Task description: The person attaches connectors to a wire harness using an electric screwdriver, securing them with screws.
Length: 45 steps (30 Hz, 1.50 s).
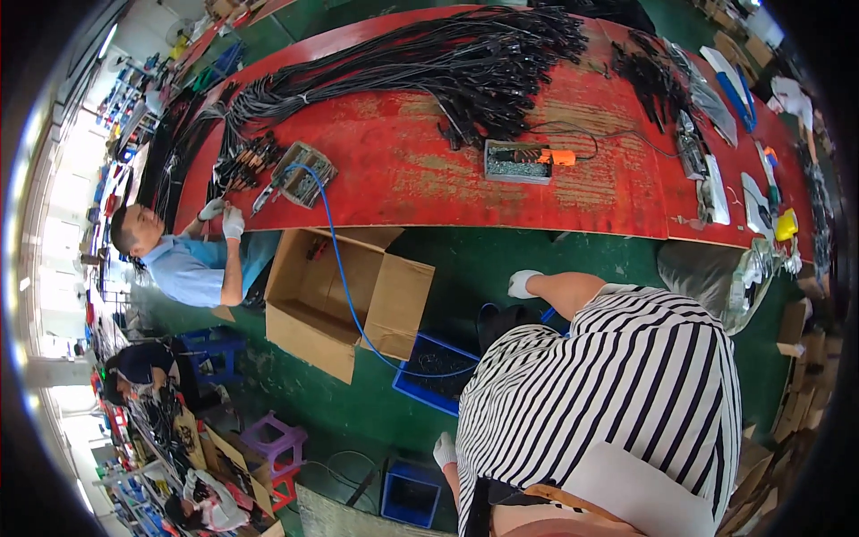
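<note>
My right hand (523,284), in a white glove, hangs over the green floor just short of the red table's front edge. Its fingers look loosely open and nothing shows in them. At my left side, my left hand (445,450), also white-gloved, hangs low with loose fingers and no visible object. Between the hands lies a blue tray (429,398) with dark contents on the floor. A blue coiled hose (344,277) runs from the table past an open cardboard box (313,295) toward that tray. My striped clothing hides part of the floor.
The red table (376,179) bears long bundles of black cables (376,72), a metal box of screws with an orange-handled power screwdriver (562,157), and another screw box (304,183). A co-worker in blue (192,268) sits at the left. Stools (273,438) and a blue bin (410,494) stand behind.
</note>
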Each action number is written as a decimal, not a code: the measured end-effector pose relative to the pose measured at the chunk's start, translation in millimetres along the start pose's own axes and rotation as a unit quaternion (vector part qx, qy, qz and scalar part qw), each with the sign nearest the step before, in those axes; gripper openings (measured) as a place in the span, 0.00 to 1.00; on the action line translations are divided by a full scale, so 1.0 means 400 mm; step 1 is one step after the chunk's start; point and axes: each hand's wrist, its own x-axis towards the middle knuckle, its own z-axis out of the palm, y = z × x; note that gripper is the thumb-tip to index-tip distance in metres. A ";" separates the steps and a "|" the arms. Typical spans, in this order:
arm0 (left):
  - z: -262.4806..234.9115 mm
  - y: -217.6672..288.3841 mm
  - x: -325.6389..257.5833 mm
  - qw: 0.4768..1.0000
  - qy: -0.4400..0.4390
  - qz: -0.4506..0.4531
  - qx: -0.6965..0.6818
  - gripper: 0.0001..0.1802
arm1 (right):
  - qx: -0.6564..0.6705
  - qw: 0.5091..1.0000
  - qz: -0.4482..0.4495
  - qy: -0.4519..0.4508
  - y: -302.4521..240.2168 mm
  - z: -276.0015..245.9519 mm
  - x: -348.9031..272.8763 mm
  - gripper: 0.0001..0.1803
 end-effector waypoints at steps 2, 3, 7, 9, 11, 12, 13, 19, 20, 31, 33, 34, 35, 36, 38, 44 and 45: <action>0.023 0.060 0.019 0.999 0.014 0.004 0.030 0.27 | 0.007 1.000 0.010 0.013 0.020 -0.007 0.002 0.25; 0.031 0.086 0.029 1.000 0.010 0.002 0.028 0.27 | 0.017 1.000 0.010 0.015 0.017 -0.013 0.004 0.25; 0.074 0.184 0.061 0.995 -0.037 0.042 0.084 0.27 | 0.058 0.998 -0.010 0.030 -0.011 -0.058 0.006 0.26; 0.088 0.212 0.083 0.989 -0.071 0.113 0.062 0.27 | 0.081 0.995 -0.034 0.036 -0.035 -0.090 -0.002 0.26; 0.092 0.219 0.107 0.962 -0.125 0.241 0.005 0.27 | 0.102 0.992 -0.062 0.040 -0.056 -0.119 -0.016 0.27; 0.097 0.222 0.119 0.941 -0.153 0.302 -0.025 0.27 | 0.120 0.989 -0.075 0.042 -0.062 -0.132 -0.024 0.26; 0.103 0.226 0.129 0.914 -0.180 0.360 -0.056 0.27 | 0.137 0.986 -0.088 0.044 -0.057 -0.143 -0.030 0.26; 0.132 0.288 0.106 0.979 -0.066 0.095 0.166 0.27 | 0.436 0.756 -0.030 0.487 -0.040 -0.532 -0.144 0.27; 0.122 0.320 0.096 0.975 -0.125 0.088 0.163 0.26 | 0.580 0.530 -0.116 0.608 0.017 -0.656 -0.138 0.29; 0.102 0.326 0.092 0.976 -0.167 0.077 0.115 0.24 | 0.016 0.723 -0.255 0.642 -0.190 -0.716 0.006 0.11; 0.085 0.330 0.076 0.982 -0.149 0.078 0.082 0.24 | 0.200 0.871 -0.319 0.315 -0.275 -0.526 0.042 0.19; 0.061 0.315 0.062 0.989 -0.116 0.073 0.056 0.23 | 0.242 0.886 -0.320 0.232 -0.345 -0.417 0.037 0.21; 0.084 0.345 0.042 0.984 -0.117 0.114 0.067 0.20 | 0.151 0.911 -0.332 0.194 -0.354 -0.342 0.021 0.22; 0.148 0.482 -0.009 0.995 -0.088 -0.022 0.047 0.19 | 0.081 0.949 -0.299 0.063 -0.333 -0.333 -0.029 0.23; 0.163 0.563 -0.047 0.999 -0.046 0.002 0.014 0.21 | 0.007 0.921 -0.390 0.003 -0.327 -0.261 -0.009 0.26; 0.146 0.494 -0.083 0.999 0.016 -0.021 -0.024 0.25 | -0.061 0.956 -0.284 0.036 -0.388 -0.375 0.086 0.29; 0.148 0.478 -0.091 0.999 0.019 -0.029 -0.015 0.25 | -0.031 0.958 -0.277 0.067 -0.388 -0.403 0.111 0.28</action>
